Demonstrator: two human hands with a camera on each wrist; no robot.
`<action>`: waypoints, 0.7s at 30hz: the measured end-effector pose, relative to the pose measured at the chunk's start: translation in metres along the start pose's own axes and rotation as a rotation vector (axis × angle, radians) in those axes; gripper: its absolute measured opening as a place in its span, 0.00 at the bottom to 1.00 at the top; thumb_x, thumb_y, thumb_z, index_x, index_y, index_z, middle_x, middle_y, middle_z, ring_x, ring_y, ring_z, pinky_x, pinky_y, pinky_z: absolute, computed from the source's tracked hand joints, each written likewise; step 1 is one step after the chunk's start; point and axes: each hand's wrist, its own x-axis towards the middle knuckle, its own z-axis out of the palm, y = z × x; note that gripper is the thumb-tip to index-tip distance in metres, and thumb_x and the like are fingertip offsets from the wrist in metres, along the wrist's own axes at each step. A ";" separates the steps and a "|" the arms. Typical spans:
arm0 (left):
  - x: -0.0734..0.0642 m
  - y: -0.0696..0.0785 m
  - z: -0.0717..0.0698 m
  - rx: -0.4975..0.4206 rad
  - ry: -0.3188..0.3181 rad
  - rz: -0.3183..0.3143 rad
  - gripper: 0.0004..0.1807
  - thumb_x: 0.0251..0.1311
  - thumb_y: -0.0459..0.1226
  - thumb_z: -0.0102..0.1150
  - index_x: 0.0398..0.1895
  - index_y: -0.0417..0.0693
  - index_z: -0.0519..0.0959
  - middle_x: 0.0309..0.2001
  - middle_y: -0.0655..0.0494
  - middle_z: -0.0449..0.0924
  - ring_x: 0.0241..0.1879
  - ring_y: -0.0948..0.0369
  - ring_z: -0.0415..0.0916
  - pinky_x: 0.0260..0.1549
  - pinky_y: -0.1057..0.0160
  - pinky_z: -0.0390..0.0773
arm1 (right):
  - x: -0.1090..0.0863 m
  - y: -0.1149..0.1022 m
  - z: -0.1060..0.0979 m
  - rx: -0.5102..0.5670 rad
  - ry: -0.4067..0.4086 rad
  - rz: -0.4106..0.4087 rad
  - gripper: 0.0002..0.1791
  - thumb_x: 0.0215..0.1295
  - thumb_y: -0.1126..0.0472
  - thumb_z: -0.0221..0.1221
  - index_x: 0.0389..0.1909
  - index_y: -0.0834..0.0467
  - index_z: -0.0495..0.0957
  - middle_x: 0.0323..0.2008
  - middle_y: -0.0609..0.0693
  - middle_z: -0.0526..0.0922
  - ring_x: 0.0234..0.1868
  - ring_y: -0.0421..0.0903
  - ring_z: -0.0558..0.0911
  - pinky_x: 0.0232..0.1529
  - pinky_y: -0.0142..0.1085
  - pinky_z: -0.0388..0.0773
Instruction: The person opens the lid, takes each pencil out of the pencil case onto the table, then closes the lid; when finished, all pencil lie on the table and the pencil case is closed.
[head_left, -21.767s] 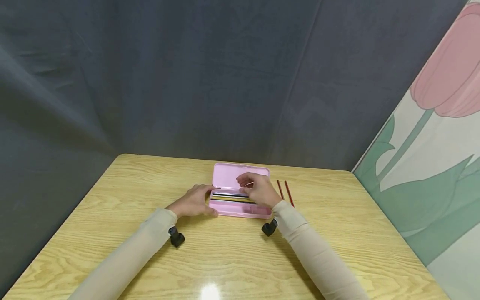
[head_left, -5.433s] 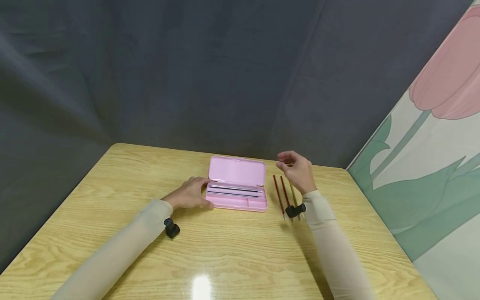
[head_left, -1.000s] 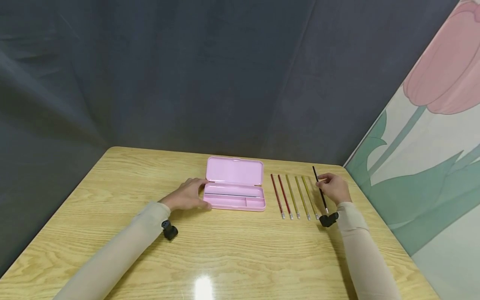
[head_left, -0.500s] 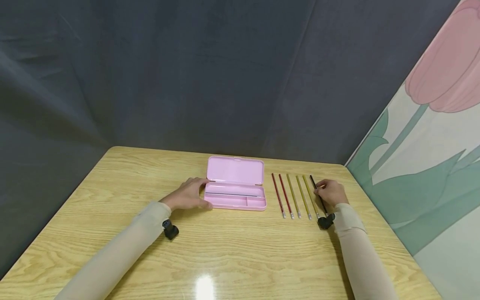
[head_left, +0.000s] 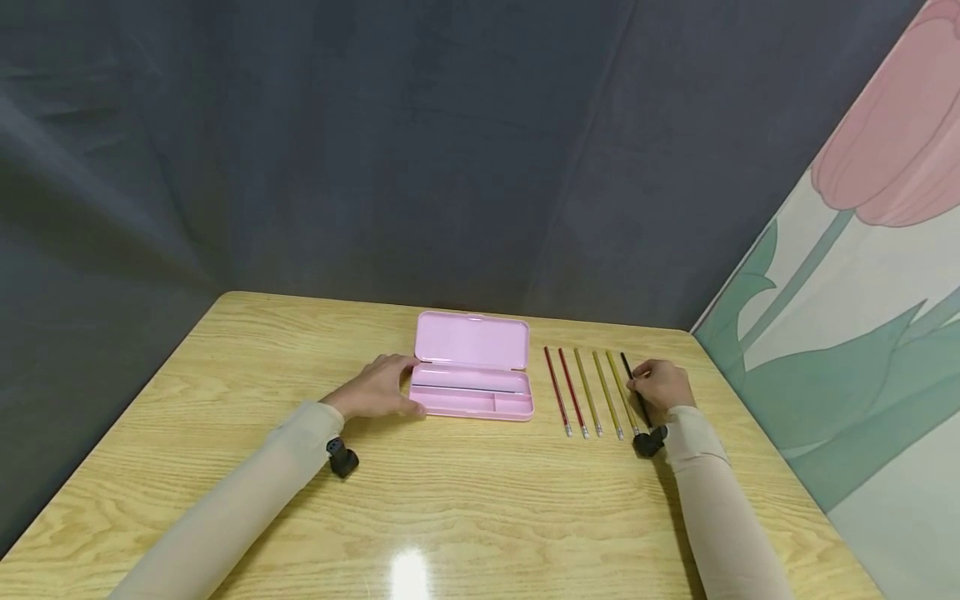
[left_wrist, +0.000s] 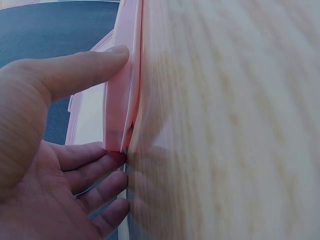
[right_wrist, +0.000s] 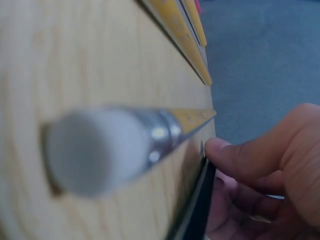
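Observation:
A pink pencil case (head_left: 472, 342) lies with its lid raised, and one dark pencil (head_left: 465, 388) sits in its long compartment. My left hand (head_left: 377, 389) holds the case's left end, its thumb (left_wrist: 107, 62) on the front wall and fingers round the corner. At the right, my right hand (head_left: 663, 385) pinches a black pencil (head_left: 627, 365) between thumb and fingers, close over the table. That pencil lies nearly parallel to a row of two red pencils (head_left: 557, 390) and three yellow pencils (head_left: 605, 392), eraser ends toward me.
The wooden table (head_left: 480, 500) ends at a dark curtain (head_left: 420, 167) behind. On the right stands a wall with a tulip pattern (head_left: 877, 167). The case's smaller front compartments (head_left: 513, 404) hold nothing visible.
Earlier, yellow and dark pencils lay in the case; the yellow ones are now in the row. Over the last second my right hand lowered the black pencil leftward beside them. The left hand stays put.

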 end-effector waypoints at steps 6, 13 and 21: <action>0.000 0.000 0.000 -0.005 0.003 0.005 0.49 0.49 0.51 0.77 0.74 0.44 0.66 0.72 0.43 0.69 0.70 0.45 0.63 0.71 0.39 0.63 | -0.003 -0.005 -0.003 0.019 0.105 -0.002 0.18 0.66 0.56 0.62 0.48 0.67 0.82 0.42 0.66 0.87 0.36 0.59 0.84 0.36 0.48 0.81; 0.000 0.001 -0.001 0.012 0.001 0.011 0.50 0.50 0.51 0.77 0.74 0.44 0.66 0.72 0.43 0.68 0.70 0.44 0.63 0.71 0.40 0.62 | -0.006 -0.036 -0.018 0.182 0.339 -0.072 0.16 0.71 0.55 0.57 0.49 0.63 0.83 0.41 0.61 0.87 0.33 0.50 0.82 0.32 0.35 0.75; 0.000 0.003 -0.002 0.014 -0.004 0.012 0.50 0.49 0.52 0.77 0.74 0.43 0.65 0.73 0.42 0.68 0.71 0.44 0.63 0.72 0.39 0.61 | -0.008 -0.093 -0.024 0.304 0.374 -0.209 0.15 0.70 0.54 0.62 0.51 0.58 0.82 0.44 0.57 0.87 0.45 0.53 0.85 0.46 0.45 0.81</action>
